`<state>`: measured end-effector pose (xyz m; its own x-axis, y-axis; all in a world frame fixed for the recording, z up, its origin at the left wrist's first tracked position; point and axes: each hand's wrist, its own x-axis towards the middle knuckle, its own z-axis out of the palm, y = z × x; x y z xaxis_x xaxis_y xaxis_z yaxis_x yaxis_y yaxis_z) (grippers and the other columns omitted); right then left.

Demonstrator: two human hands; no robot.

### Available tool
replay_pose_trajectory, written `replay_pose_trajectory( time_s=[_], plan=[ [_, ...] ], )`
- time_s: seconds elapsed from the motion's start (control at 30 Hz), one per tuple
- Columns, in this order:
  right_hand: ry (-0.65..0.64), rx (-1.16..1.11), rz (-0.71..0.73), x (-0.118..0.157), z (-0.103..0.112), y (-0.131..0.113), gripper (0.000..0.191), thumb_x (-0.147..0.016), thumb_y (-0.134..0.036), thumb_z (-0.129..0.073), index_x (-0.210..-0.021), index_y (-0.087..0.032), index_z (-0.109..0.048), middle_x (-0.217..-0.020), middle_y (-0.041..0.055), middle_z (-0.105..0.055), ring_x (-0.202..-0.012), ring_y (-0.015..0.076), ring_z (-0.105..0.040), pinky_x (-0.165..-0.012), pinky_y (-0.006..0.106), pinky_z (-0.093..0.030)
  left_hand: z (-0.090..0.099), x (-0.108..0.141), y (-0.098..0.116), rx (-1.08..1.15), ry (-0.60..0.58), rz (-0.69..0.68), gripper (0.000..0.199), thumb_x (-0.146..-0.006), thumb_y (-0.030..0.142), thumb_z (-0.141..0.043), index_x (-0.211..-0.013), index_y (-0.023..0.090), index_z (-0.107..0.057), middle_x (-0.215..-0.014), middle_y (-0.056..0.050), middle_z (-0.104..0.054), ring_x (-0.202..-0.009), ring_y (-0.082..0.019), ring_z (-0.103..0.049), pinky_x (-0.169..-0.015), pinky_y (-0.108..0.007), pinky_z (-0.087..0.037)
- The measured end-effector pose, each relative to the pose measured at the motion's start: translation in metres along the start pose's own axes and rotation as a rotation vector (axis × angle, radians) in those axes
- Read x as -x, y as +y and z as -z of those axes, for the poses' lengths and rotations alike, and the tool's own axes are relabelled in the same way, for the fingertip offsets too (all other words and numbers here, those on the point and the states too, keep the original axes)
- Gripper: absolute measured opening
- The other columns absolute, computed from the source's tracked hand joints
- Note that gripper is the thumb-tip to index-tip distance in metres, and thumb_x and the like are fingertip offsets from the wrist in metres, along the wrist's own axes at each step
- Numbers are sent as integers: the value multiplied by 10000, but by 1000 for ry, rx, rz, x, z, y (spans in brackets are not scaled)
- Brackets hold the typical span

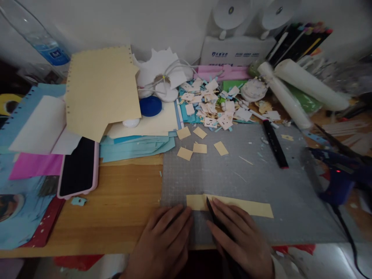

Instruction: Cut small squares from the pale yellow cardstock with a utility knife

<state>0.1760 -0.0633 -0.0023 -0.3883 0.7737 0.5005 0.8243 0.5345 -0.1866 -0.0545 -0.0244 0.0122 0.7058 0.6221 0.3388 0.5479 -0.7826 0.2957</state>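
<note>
A narrow cream paper strip [258,207] lies along the front of the grey cutting mat [221,174]. My right hand [244,236] is closed around a dark, pointed craft knife [214,215], whose tip rests on the strip near its left part. The fingers of that hand also lie over the strip. My left hand [167,236] lies palm down at the strip's left end, fingers stretched out close together, holding nothing visible. Beyond the strip are several small cream paper pieces [200,148], scattered on the mat.
A heap of small cut papers [212,102], some with drawn faces, sits behind the mat. A black marker [274,143] and a glue gun [337,174] with a red light lie to the right. At left are a phone [78,166] and stacked paper sheets [103,85].
</note>
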Motion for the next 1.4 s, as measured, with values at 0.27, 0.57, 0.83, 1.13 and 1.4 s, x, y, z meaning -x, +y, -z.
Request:
replay_pose_trajectory(
  time_s=[0.27,0.57,0.83,1.13,1.4],
  plan=[
    [-4,5,-23,3,-3,-1,216,-997,-135,-512,-972,-239,-700,-1175,90,-762,-1298,175,-599,-1082,343,-434,4,-3,-1,9,2,-14,351,-907,66,-440,-1137,137,-696,-1229,-19,-718,-1128,-192,-609,-970,-339,-484],
    [-6,-16,-15,2,-3,-2,253,-1004,-111,-485,-971,-233,-705,-1170,108,-761,-1293,179,-603,-1078,344,-433,5,-3,-1,21,-6,-11,354,-894,78,-461,-1163,140,-683,-1225,-32,-722,-1123,-201,-623,-927,-346,-533],
    [-14,-1,-10,3,-1,0,228,-992,-122,-507,-980,-245,-699,-1191,85,-757,-1296,175,-600,-1060,347,-454,6,-4,-2,9,-11,-18,356,-907,76,-441,-1161,141,-682,-1233,-16,-720,-1112,-194,-634,-933,-341,-516],
    [-24,13,-12,5,-4,-1,191,-986,-156,-545,-1008,-256,-706,-1200,82,-754,-1266,182,-624,-1063,353,-448,7,-4,-3,-2,-12,-26,352,-913,73,-437,-1152,151,-684,-1226,-2,-725,-1110,-184,-634,-941,-334,-501],
    [-39,4,1,4,-1,0,193,-987,-150,-543,-1005,-251,-707,-1218,87,-745,-1306,180,-592,-1100,345,-417,3,-1,-2,24,-17,-12,338,-907,96,-472,-1174,139,-675,-1235,-30,-717,-1137,-192,-623,-950,-335,-517]
  ],
)
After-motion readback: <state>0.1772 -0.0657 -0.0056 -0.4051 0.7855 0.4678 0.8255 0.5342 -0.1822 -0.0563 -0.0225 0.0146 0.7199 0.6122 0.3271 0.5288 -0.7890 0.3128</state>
